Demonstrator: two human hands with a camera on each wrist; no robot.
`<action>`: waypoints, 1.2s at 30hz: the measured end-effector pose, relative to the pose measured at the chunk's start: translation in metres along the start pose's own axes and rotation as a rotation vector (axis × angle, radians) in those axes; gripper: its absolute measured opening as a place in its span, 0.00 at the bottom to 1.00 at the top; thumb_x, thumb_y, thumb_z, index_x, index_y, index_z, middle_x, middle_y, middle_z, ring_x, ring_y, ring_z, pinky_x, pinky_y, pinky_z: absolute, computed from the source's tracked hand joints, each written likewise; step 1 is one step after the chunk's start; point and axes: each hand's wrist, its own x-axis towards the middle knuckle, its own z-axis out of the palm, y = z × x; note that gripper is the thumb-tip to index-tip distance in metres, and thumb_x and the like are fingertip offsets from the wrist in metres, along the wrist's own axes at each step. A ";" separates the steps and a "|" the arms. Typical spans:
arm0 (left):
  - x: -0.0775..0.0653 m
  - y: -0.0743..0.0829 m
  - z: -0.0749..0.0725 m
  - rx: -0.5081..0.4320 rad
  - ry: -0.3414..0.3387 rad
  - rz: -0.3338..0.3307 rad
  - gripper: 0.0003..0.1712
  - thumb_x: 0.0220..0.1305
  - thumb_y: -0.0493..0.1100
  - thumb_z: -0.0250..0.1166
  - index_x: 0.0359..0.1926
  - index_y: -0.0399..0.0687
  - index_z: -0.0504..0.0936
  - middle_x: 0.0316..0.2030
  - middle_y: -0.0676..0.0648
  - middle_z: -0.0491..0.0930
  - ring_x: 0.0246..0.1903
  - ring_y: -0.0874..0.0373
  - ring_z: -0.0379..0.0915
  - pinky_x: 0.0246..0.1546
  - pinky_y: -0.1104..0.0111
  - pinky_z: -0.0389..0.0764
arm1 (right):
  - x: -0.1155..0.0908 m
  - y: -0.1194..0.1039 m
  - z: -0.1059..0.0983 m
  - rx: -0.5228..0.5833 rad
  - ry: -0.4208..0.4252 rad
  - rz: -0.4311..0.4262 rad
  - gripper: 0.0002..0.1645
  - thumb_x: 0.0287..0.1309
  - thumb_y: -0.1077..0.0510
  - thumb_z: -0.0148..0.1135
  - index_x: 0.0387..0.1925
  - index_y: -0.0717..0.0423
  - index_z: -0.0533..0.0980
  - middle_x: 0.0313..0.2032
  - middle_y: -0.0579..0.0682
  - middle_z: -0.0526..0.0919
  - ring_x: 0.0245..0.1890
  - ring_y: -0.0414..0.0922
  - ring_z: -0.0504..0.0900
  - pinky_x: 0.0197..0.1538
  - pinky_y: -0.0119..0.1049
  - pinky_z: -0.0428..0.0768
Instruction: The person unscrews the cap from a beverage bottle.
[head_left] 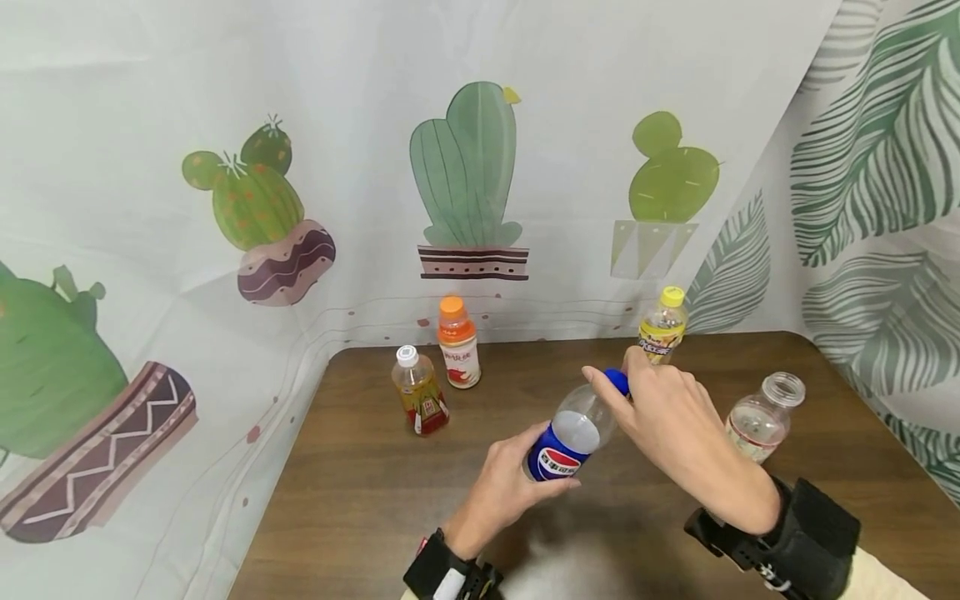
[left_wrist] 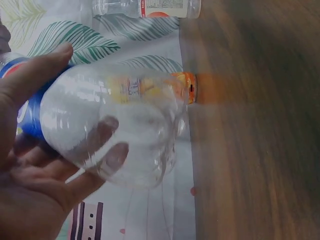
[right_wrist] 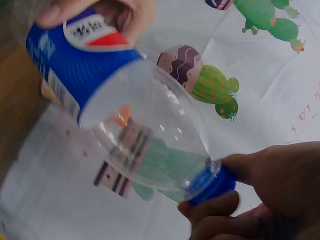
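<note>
My left hand (head_left: 504, 479) holds a clear plastic cola bottle (head_left: 581, 427) around its blue label, tilted above the table. In the left wrist view the bottle's clear base (left_wrist: 145, 135) extends past the fingers, and nothing is visible inside. The right hand (head_left: 678, 417) is at the bottle's neck. Its thumb and fingers pinch the blue cap (right_wrist: 212, 182), best seen in the right wrist view. The cap sits at the mouth of the bottle; whether it is loose or tight I cannot tell.
On the brown table (head_left: 360, 517), a white-capped bottle (head_left: 422, 392) and an orange-capped bottle (head_left: 458, 343) stand left. Behind my right hand is a yellow-capped bottle (head_left: 663, 323). An uncapped clear bottle (head_left: 763, 419) stands right. A printed cloth (head_left: 360, 167) hangs behind.
</note>
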 end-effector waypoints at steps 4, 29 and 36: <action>0.001 0.002 -0.002 -0.015 -0.035 -0.017 0.41 0.50 0.58 0.77 0.63 0.51 0.75 0.50 0.49 0.85 0.46 0.62 0.82 0.46 0.71 0.82 | 0.001 0.003 0.002 0.054 0.030 -0.022 0.25 0.66 0.43 0.61 0.24 0.55 0.65 0.15 0.45 0.62 0.15 0.44 0.66 0.20 0.35 0.63; 0.001 -0.002 -0.016 -0.348 -0.279 -0.100 0.31 0.49 0.52 0.79 0.55 0.56 0.80 0.44 0.55 0.86 0.41 0.68 0.83 0.45 0.70 0.83 | 0.001 0.019 0.002 0.265 0.031 -0.330 0.13 0.63 0.55 0.66 0.32 0.49 0.67 0.19 0.37 0.63 0.17 0.29 0.62 0.19 0.25 0.64; 0.001 -0.004 -0.020 -0.416 -0.336 -0.101 0.31 0.47 0.47 0.81 0.54 0.54 0.81 0.44 0.55 0.86 0.41 0.67 0.83 0.47 0.71 0.82 | 0.002 0.021 -0.004 0.266 -0.052 -0.405 0.13 0.63 0.56 0.66 0.34 0.47 0.67 0.22 0.36 0.63 0.19 0.29 0.64 0.21 0.25 0.66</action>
